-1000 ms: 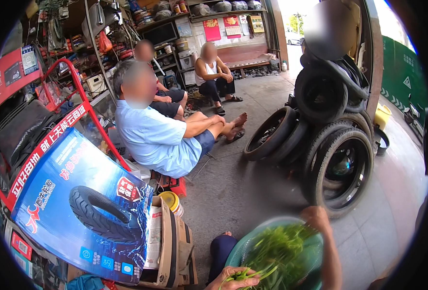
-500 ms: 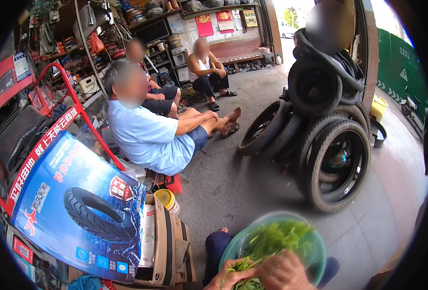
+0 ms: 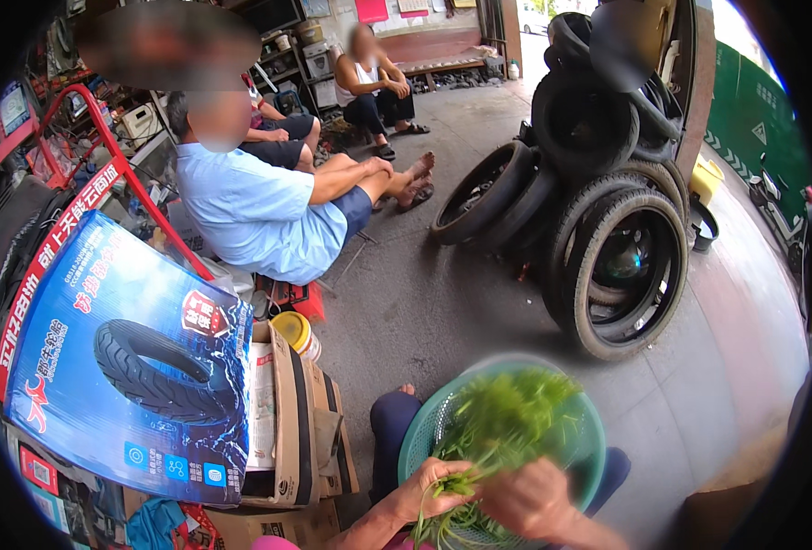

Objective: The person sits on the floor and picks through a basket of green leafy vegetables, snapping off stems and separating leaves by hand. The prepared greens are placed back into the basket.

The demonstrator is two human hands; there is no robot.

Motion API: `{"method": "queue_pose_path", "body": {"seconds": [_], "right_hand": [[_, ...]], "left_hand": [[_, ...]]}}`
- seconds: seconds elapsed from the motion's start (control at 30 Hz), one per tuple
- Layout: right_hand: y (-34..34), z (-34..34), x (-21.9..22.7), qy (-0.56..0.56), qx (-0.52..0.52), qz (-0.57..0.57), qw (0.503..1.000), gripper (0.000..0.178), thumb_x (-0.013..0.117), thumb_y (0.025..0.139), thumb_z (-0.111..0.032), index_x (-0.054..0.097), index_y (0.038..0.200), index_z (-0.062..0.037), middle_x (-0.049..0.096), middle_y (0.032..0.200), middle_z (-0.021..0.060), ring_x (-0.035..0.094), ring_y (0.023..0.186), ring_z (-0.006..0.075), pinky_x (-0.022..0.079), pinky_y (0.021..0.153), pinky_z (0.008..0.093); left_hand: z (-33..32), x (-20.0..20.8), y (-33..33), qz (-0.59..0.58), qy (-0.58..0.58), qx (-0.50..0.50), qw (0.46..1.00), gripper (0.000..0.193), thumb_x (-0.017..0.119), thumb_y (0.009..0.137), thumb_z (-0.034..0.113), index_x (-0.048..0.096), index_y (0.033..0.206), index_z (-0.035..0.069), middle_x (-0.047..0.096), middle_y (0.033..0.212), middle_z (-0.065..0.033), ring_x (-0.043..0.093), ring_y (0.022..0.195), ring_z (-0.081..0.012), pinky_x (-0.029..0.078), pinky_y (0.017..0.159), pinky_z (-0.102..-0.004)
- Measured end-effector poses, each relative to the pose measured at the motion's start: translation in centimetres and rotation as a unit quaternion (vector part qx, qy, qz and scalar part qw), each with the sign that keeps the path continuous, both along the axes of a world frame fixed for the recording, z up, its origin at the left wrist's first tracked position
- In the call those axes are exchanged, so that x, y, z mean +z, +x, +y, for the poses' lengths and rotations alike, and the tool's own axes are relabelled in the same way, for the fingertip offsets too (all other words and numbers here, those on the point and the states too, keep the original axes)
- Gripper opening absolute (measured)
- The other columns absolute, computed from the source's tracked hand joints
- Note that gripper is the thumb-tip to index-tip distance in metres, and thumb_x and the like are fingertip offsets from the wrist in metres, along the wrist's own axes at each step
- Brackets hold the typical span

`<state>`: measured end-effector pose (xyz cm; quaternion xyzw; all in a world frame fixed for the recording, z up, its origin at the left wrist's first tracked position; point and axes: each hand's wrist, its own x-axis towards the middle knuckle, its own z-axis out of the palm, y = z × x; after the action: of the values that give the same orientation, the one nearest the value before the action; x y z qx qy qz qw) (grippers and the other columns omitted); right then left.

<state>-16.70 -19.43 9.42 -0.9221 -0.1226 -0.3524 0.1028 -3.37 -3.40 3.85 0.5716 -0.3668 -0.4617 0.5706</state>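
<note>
A bunch of leafy greens (image 3: 511, 417) with long thin stems lies over a green perforated plastic basket (image 3: 417, 438) between my knees. My left hand (image 3: 427, 492) is closed around the stems, thumb and fingers pressed together. Right beside it, my right hand (image 3: 534, 500) is curled against the stems, its fingers blurred by motion. Whatever its fingers pinch cannot be made out. More loose stems hang down below my hands, inside the near side of the basket.
Left of the basket stand cardboard boxes (image 3: 300, 431), a yellow-lidded bucket (image 3: 296, 336) and a blue tyre poster (image 3: 140, 367). A person in a light blue shirt (image 3: 250, 215) sits beyond, with other seated people behind. Stacked tyres (image 3: 626, 275) stand ahead to the right.
The whole scene has shifted up and slightly left as the view tilted. My right hand has moved a little to the right, away from my left hand, which still grips the greens.
</note>
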Motion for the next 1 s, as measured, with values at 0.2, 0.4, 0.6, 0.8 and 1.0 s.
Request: {"method": "queue_pose_path", "body": {"seconds": [0.2, 0.4, 0.6, 0.8, 1.0], "right_hand": [[-0.2, -2.9, -3.5, 0.335, -0.160, -0.038, 0.928, 0.019, 0.067, 0.064, 0.006, 0.066, 0.080, -0.0039, 0.067, 0.078, 0.0076, 0.058, 0.062, 0.0226, 0.047, 0.058, 0.0329], [-6.8, -4.4, -8.2, 0.368, -0.383, 0.143, 0.835, 0.013, 0.066, 0.076, -0.004, 0.072, 0.087, -0.0032, 0.070, 0.085, 0.0101, 0.065, 0.066, 0.0265, 0.051, 0.062, 0.0334], [-8.1, -3.9, -9.2, 0.233, -0.464, 0.118, 0.847, 0.018, 0.071, 0.078, -0.007, 0.071, 0.095, -0.0036, 0.071, 0.094, 0.0098, 0.066, 0.076, 0.0296, 0.051, 0.070, 0.0379], [-4.5, -0.5, -4.1, 0.184, -0.211, -0.006, 0.960, 0.029, 0.076, 0.066, -0.003, 0.069, 0.095, -0.0048, 0.070, 0.094, 0.0083, 0.065, 0.077, 0.0213, 0.052, 0.073, 0.0370], [-1.6, 0.8, -6.6, 0.123, -0.210, -0.043, 0.969, 0.025, 0.073, 0.067, -0.003, 0.072, 0.092, -0.0029, 0.070, 0.094, 0.0105, 0.066, 0.089, 0.0258, 0.053, 0.078, 0.0460]], "left_hand": [[-0.9, -0.9, -0.4, 0.201, 0.064, 0.065, 0.975, 0.016, 0.073, 0.087, 0.015, 0.070, 0.097, 0.004, 0.069, 0.080, -0.0057, 0.060, 0.069, -0.0075, 0.049, 0.062, -0.0244], [-1.7, -2.0, 1.3, 0.326, 0.033, 0.272, 0.905, 0.022, 0.070, 0.091, 0.021, 0.066, 0.099, 0.002, 0.071, 0.092, -0.0152, 0.062, 0.064, -0.0116, 0.042, 0.046, -0.0203], [-1.5, -2.9, 2.0, 0.333, 0.035, 0.294, 0.895, 0.019, 0.069, 0.091, 0.017, 0.065, 0.100, 0.000, 0.069, 0.098, -0.0218, 0.063, 0.062, -0.0141, 0.040, 0.044, -0.0222], [-2.2, -2.4, 1.1, 0.316, 0.044, 0.293, 0.901, 0.020, 0.070, 0.091, 0.017, 0.065, 0.098, 0.000, 0.070, 0.097, -0.0236, 0.065, 0.063, -0.0154, 0.040, 0.045, -0.0226], [-2.5, -1.0, 0.4, 0.321, 0.060, 0.280, 0.903, 0.020, 0.070, 0.091, 0.020, 0.065, 0.096, 0.001, 0.071, 0.094, -0.0208, 0.063, 0.060, -0.0146, 0.040, 0.046, -0.0226]]}}
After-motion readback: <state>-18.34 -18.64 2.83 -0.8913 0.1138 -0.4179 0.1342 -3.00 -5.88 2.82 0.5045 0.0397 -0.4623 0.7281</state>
